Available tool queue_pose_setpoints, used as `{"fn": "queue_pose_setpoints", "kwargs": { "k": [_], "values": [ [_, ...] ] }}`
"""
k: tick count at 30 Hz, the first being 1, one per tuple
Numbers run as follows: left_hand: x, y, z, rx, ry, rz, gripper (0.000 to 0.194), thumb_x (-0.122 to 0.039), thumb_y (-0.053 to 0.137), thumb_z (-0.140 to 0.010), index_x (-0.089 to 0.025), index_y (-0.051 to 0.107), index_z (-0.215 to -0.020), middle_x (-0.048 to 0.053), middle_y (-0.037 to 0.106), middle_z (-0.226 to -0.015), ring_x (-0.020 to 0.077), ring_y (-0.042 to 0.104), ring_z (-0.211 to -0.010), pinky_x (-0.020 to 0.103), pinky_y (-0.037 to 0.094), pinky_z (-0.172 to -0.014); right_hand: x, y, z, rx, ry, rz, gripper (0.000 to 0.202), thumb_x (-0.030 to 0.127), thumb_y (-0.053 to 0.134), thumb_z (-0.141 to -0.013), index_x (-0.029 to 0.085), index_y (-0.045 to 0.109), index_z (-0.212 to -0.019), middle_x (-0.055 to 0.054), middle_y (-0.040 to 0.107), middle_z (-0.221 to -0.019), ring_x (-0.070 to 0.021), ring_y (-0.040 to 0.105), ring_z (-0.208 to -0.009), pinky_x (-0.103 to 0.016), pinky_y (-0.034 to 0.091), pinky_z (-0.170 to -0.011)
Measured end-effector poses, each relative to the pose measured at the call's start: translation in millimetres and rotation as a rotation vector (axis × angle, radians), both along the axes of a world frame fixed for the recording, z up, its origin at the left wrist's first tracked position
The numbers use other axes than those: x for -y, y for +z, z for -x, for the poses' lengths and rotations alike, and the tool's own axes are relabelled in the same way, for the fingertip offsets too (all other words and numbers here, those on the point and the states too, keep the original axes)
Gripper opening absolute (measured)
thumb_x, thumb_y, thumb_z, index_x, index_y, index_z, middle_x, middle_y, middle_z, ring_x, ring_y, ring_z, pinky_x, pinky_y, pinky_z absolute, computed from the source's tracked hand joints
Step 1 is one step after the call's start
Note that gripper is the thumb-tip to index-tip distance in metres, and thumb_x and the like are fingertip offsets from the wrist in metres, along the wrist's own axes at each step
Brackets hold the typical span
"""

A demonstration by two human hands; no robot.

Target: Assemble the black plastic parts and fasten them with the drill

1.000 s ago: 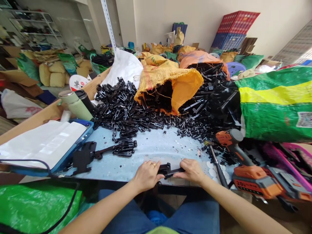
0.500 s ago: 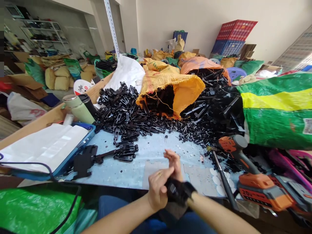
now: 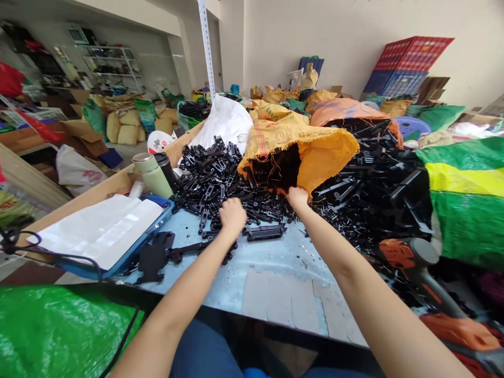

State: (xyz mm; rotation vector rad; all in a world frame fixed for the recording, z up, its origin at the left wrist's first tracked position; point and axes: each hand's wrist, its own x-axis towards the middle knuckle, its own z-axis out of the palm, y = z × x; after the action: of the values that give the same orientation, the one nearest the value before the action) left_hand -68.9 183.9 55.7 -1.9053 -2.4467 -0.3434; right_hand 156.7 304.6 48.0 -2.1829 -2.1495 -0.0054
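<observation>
My left hand [image 3: 233,215] is curled over the front of a heap of black plastic parts [image 3: 210,176]. Its fingertips are hidden, so what it holds does not show. My right hand [image 3: 297,199] is closed at the lower rim of an orange woven sack [image 3: 328,163], where the fingers are turned away from me. The sack lies on its side with its mouth open, dark parts inside. Just right of my left hand, a long black part [image 3: 265,232] lies on the blue table top [image 3: 252,257]. Small screws [image 3: 344,226] are scattered by the right hand.
An orange-grey power tool [image 3: 413,262] lies at the right, near a green-yellow sack [image 3: 468,194]. On the left stand a blue tray [image 3: 167,212] with white paper [image 3: 102,226], a pale green flask [image 3: 151,176] and a flat black plate [image 3: 153,260].
My hands were together near the table's front edge with a dark object by them. They have parted and reached forward. A long black part now lies on the table. The view has shifted left.
</observation>
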Motion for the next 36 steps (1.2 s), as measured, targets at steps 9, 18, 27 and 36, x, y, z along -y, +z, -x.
{"fn": "queue_pose_setpoints", "kwargs": {
  "k": [9, 18, 27, 36],
  "values": [
    [-3.3, 1.7, 95.6, 0.032, 0.181, 0.145, 0.029, -0.010, 0.041, -0.082, -0.001, 0.045, -0.109, 0.023, 0.062, -0.095, 0.0281, 0.061, -0.091, 0.036, 0.046, -0.074, 12.9, -15.0, -13.7, -0.115, -0.098, -0.159, 0.054, 0.053, 0.043, -0.084, 0.013, 0.043, -0.120, -0.018, 0.056, -0.111, -0.0263, 0.055, -0.099, -0.035, 0.042, -0.080],
    [111.5, 0.9, 2.9, -0.022, -0.602, 0.163, 0.017, -0.019, 0.044, -0.087, -0.018, 0.047, -0.104, 0.008, 0.064, -0.082, 0.0231, 0.063, -0.079, 0.032, 0.044, -0.070, 25.8, -11.2, -16.6, -0.364, -0.031, -0.245, 0.033, 0.039, 0.052, -0.080, 0.011, 0.064, -0.094, -0.016, 0.066, -0.092, -0.0273, 0.060, -0.091, -0.037, 0.044, -0.080],
    [163.5, -48.3, -32.7, -0.034, -0.690, 0.102, 0.027, -0.012, 0.043, -0.085, -0.016, 0.049, -0.112, 0.009, 0.058, -0.097, 0.0241, 0.054, -0.090, 0.035, 0.045, -0.073, 170.4, -53.0, -101.8, -0.543, 0.112, -0.291, 0.034, 0.032, 0.039, -0.085, 0.014, 0.060, -0.104, -0.009, 0.066, -0.096, -0.0171, 0.062, -0.077, -0.031, 0.050, -0.072],
    [170.0, -57.2, -35.8, -0.084, -0.635, 0.040, 0.034, -0.013, 0.044, -0.086, -0.014, 0.047, -0.120, 0.009, 0.058, -0.098, 0.0245, 0.052, -0.089, 0.037, 0.043, -0.075, 122.0, -27.1, -31.4, -0.387, 0.427, -0.263, 0.040, 0.020, 0.044, -0.082, 0.015, 0.049, -0.121, -0.012, 0.053, -0.120, -0.0228, 0.047, -0.111, -0.039, 0.039, -0.092]
  ]
}}
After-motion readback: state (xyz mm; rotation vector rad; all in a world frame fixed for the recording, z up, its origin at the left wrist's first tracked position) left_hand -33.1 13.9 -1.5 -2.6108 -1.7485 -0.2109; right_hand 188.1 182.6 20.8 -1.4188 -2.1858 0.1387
